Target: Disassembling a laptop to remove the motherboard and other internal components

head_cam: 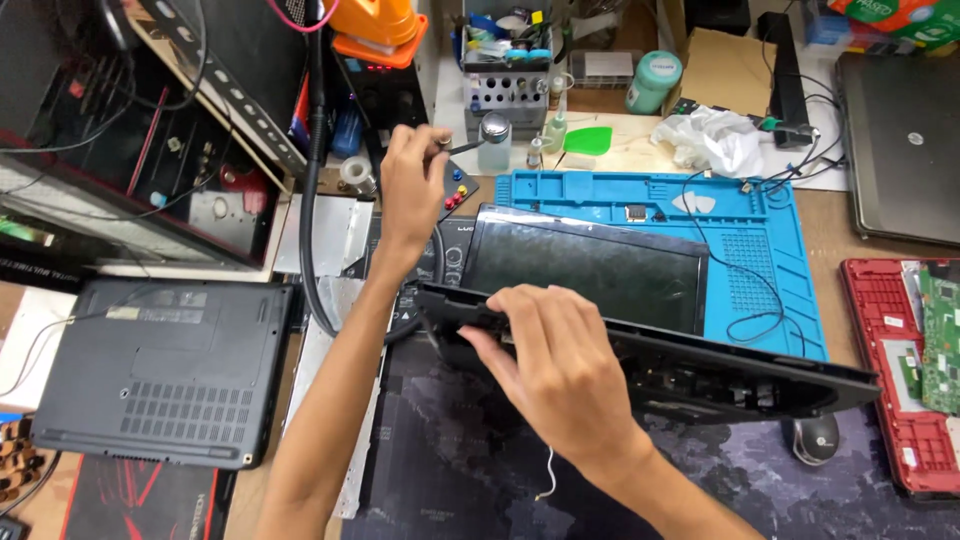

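A black open laptop (600, 270) rests on a blue work mat (760, 240), its screen facing up and its base (720, 375) tilted toward me. My right hand (545, 365) grips the left end of that base. My left hand (412, 180) reaches away over the bench and holds thin metal tweezers (468, 146), their tip beside a small clear dispenser bottle (493, 142).
A closed dark laptop (160, 372) lies upside down at left. A red laptop shell with a green circuit board (915, 370) sits at right, and a grey laptop (905, 145) behind it. A mouse (815, 437), a black hose (315, 200), a tool organiser (505, 75) and crumpled plastic (710, 140) surround the mat.
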